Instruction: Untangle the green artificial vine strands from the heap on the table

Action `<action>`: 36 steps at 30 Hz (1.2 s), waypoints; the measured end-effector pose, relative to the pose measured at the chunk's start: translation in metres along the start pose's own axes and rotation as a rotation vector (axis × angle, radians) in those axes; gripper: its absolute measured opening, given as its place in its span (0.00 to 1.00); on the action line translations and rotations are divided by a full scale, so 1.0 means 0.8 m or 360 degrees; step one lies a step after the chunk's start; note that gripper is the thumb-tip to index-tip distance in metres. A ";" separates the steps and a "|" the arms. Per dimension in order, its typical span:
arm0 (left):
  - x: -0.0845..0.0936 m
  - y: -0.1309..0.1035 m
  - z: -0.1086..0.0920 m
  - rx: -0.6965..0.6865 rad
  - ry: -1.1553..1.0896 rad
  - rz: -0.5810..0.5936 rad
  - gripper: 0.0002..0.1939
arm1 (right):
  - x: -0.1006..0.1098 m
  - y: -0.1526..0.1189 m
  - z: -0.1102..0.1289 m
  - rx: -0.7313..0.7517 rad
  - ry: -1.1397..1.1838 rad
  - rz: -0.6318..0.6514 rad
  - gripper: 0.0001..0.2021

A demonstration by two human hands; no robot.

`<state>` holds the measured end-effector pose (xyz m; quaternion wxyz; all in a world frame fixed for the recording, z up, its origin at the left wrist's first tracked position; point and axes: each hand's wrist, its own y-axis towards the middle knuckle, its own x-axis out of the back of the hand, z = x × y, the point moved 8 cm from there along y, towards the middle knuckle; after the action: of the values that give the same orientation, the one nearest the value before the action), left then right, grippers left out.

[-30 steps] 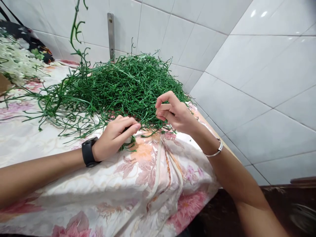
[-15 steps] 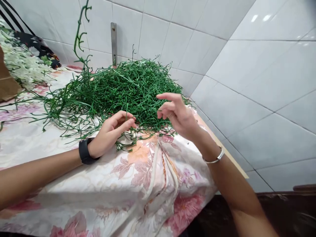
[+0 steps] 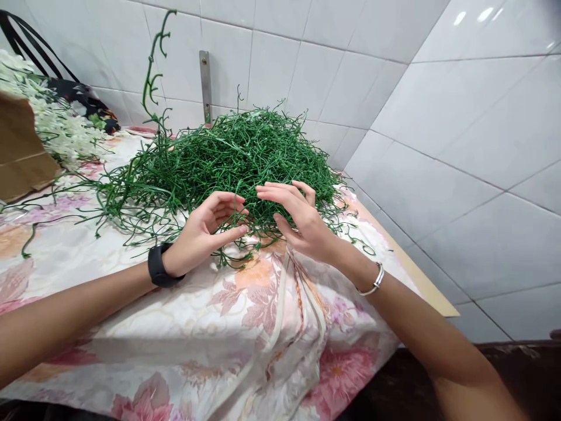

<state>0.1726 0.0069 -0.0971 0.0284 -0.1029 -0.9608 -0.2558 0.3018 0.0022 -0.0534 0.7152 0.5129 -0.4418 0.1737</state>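
A large tangled heap of thin green plastic flower stems lies on the floral cloth. My left hand, with a black band on its wrist, rests at the heap's front edge. Its fingers are curved and the thumb stands apart from them. A few stems show in the gap, and I see no firm grip on them. To its right hovers my right hand, wearing a silver bangle, in front of the heap. Its fingers are stretched out and spread, with nothing visible in them.
White artificial flowers and a torn brown cardboard piece are at the left. One long stem sticks up from the heap. Tiled walls bound the back and right. The floral cloth hangs over the front edge.
My right hand has come down and left, toward my left hand, and its fingers have straightened. The left thumb and fingers have spread farther apart. The view has shifted slightly.
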 end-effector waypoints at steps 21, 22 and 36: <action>-0.010 -0.009 -0.032 -0.0393 0.0524 -0.0037 0.11 | -0.001 -0.008 0.021 0.0019 0.0348 -0.0208 0.01; -0.009 -0.009 -0.032 -0.0392 0.0528 -0.0046 0.10 | 0.002 -0.009 0.025 0.0071 0.0302 -0.0239 0.01; -0.011 -0.008 -0.022 -0.0156 0.0662 0.0064 0.06 | -0.006 -0.012 0.031 0.0141 0.0183 -0.0269 0.05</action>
<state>0.1798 -0.0090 -0.0863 0.2263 -0.0683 -0.9184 -0.3174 0.2947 -0.0224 -0.0610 0.7282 0.5686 -0.3470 0.1612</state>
